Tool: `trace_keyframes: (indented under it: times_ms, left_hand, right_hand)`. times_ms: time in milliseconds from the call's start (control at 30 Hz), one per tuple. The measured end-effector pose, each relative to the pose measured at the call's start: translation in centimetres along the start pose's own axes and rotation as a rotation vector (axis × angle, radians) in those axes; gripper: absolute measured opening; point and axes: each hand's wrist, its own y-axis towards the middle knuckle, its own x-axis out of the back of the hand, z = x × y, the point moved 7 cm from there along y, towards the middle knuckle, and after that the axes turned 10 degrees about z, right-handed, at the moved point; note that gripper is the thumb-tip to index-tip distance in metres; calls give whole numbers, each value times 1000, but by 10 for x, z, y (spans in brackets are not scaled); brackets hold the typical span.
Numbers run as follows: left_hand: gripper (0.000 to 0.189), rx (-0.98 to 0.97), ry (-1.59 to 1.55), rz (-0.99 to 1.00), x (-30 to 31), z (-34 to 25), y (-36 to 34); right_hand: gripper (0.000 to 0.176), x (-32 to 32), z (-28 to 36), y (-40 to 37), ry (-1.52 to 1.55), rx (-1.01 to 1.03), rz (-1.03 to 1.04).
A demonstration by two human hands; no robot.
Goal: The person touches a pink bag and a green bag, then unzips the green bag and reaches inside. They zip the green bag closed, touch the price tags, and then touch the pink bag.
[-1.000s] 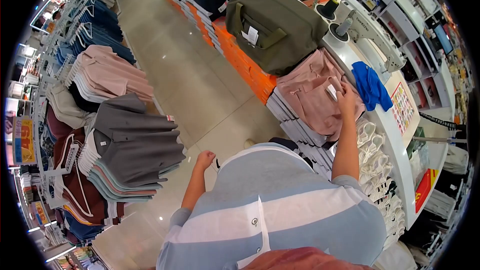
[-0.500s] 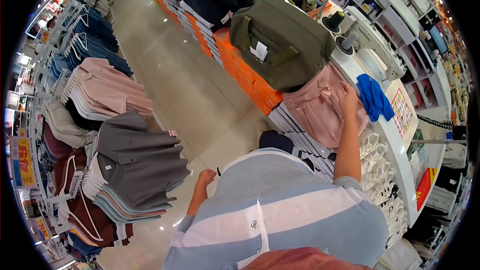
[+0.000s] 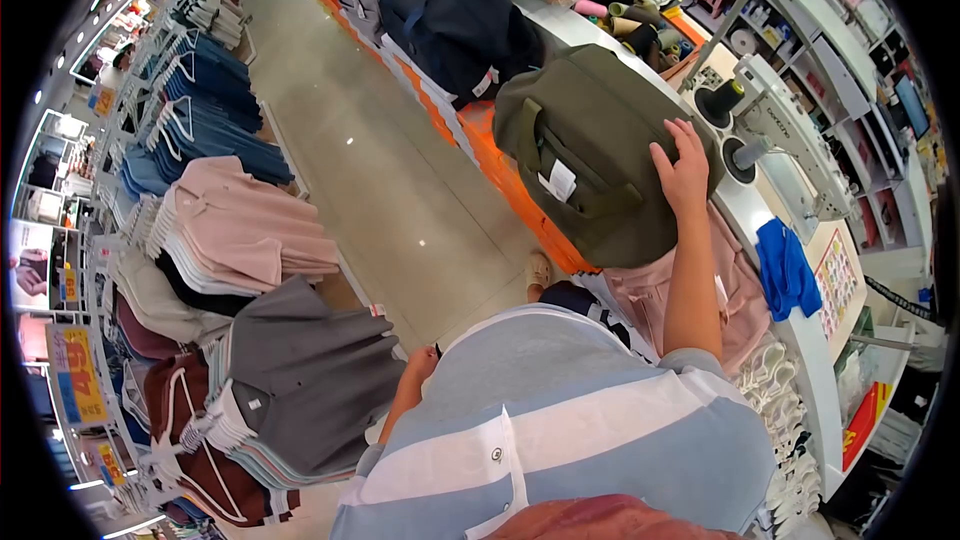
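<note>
My right hand [image 3: 684,172] has its fingers spread over the right side of an olive green bag [image 3: 600,150], which has a strap and a white tag. Pink garments [image 3: 740,290] lie partly under the bag, below my right forearm. Low beside my body, my left hand [image 3: 424,361] has its fingers curled, close to the hanging grey shirts [image 3: 310,370]; a small dark item shows at its fingertips. A dark navy bag [image 3: 450,25] rests beyond the olive one.
Garment racks with pink shirts [image 3: 240,220] line the left, beside a shiny floor aisle [image 3: 400,180]. On the right stand a sewing machine [image 3: 800,140], thread cones [image 3: 720,100], a blue cloth [image 3: 787,268] and white hangers [image 3: 775,400].
My right hand has moved from the pink garments up onto the olive bag, its fingers now spread. The view has shifted, and a shoe has come into sight near the bag.
</note>
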Motion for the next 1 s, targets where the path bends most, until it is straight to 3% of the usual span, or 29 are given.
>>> trace_keyframes:
  times_ms: [100, 200, 267, 333, 533, 667, 833, 1000]
  left_hand:
    - [33, -45, -253, 147, 76, -48, -9]
    - [38, -30, -43, 96, 123, -81, 36]
    - [38, -40, -133, 142, 151, -118, 70]
    - [37, -186, -255, 107, 184, -171, 96]
    - [41, -541, -213, -258, 302, -402, 107]
    - [48, -987, -15, -451, 367, -578, 55]
    - [56, -1383, 252, -446, 365, -709, 50]
    - [68, -1318, 460, -360, 327, -736, 80]
  right_hand:
    - [48, -21, 0, 26, -50, -27, 52]
    - [50, -39, -4, 40, -219, -39, 134]
    - [50, -42, 3, 45, -259, -48, 156]
    - [50, -43, 3, 48, -277, -61, 175]
    - [48, -38, 16, 49, -277, -70, 161]
    - [46, -38, 22, 50, -262, -90, 166]
    - [42, -37, 29, 51, -254, -105, 165]
    - [39, -40, 28, 52, -246, -109, 154]
